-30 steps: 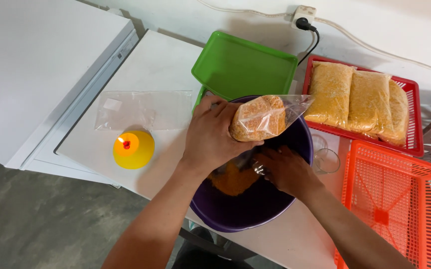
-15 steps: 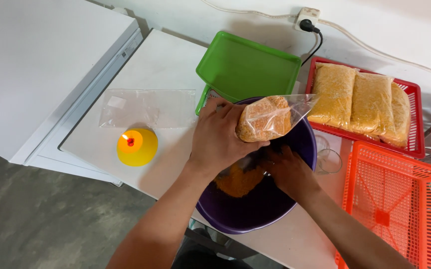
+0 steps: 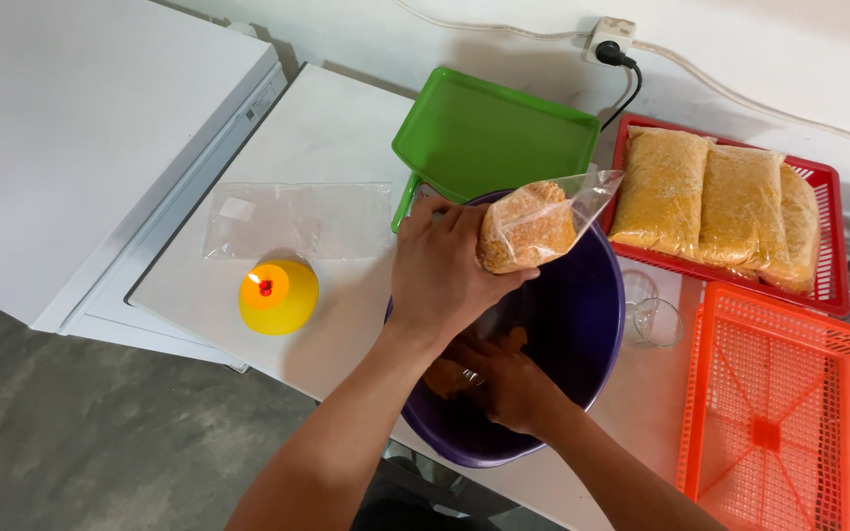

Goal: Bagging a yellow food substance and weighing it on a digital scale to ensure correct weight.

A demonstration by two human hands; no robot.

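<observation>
The left hand [image 3: 441, 270] grips a clear plastic bag [image 3: 535, 224] partly filled with orange-yellow grain, holding it tilted over the rim of the purple basin [image 3: 582, 324], its open mouth pointing toward the red tray. Compared with the earlier frames the bag sits much the same in that grip, while the right hand [image 3: 503, 379] has sunk deeper into the basin, down toward its near wall. That right hand is curled around something small among the orange grain at the basin's bottom; whether it is a scoop or a cup cannot be told. The basin overhangs the near edge of the white counter [image 3: 336, 128]. Behind it, toward the far edge, lies a green tray [image 3: 489, 133], and to its right a red tray [image 3: 818, 246] carries three filled grain bags [image 3: 730, 206] side by side. An orange basket [image 3: 789, 413] stands at the right end, with a small glass [image 3: 653, 317] between it and the basin. At the left end an empty flat plastic bag [image 3: 297, 218] lies just behind a lit yellow candle [image 3: 277, 293].
</observation>
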